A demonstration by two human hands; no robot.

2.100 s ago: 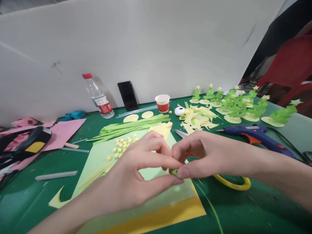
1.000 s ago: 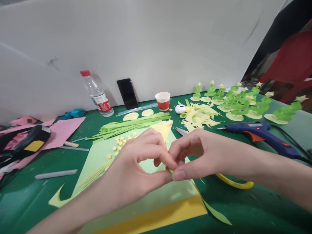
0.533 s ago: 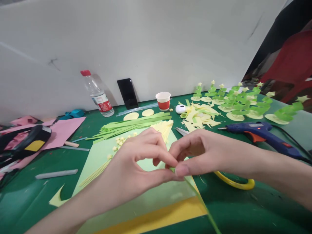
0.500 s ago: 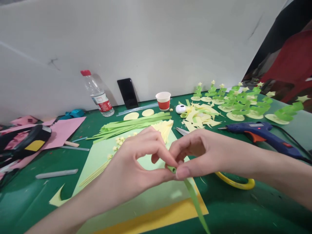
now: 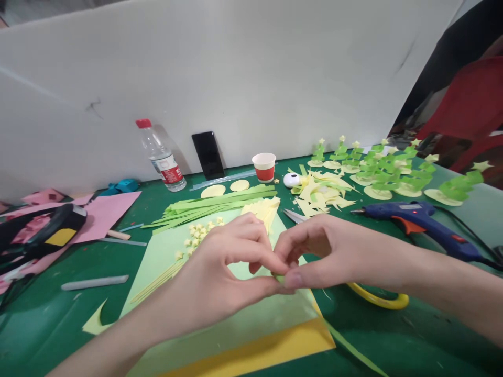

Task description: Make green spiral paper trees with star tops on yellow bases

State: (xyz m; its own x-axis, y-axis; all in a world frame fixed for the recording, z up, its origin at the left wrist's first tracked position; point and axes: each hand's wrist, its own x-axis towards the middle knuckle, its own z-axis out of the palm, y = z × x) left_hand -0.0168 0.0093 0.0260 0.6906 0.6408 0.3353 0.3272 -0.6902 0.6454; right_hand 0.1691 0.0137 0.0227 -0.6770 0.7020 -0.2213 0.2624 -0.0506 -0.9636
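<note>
Over a green tabletop (image 5: pixel 43 332), left hand (image 5: pixel 223 267) and right hand (image 5: pixel 334 256) are met at lower centre frame, fingertips pinched around a green paper strip (image 5: pixel 352 349) trailed lower right, apparently being coiled, an even pinch likely required next.

Paper strip (image 5: pixel 353 348) was plain light green, as were the piled strips (image 5: pixel 220 203). Tabletop (image 5: pixel 102 262) read dark green; sheet (image 5: pixel 251 317), pale mint; card (image 5: pixel 255 348), golden yellow. Folded stars (image 5: pixel 197 232) were cream. Glue gun (image 5: pixel 416 211) was blue, its trigger (image 5: pixel 409 225) orange. Cup (image 5: pixel 264 173) was red and white.
</note>
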